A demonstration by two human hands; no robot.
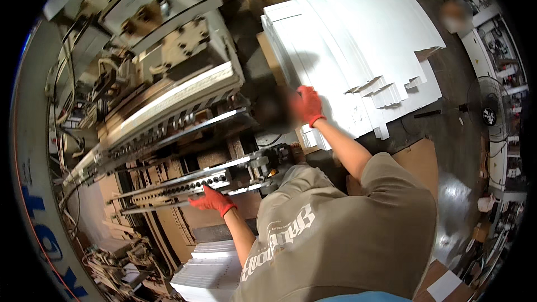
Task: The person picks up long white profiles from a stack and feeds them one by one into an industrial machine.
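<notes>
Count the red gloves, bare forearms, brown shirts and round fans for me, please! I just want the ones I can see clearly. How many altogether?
Red five-fingered work gloves: 2
Bare forearms below the short sleeves: 2
Brownish short-sleeved cloth shirt with white lettering: 1
Round dark-caged fan: 1
Total: 6

A long grey-white metal machine point(159, 100) stands ahead on your left; your red-gloved left grip point(212, 200) is at the black-knobbed silver metal rail point(230, 175) nearer you. Your red-gloved right grip point(309, 106) is beside flat white panels point(369, 28) stacked right of the machine; a round black fan point(489, 116) stands farther right.
</notes>
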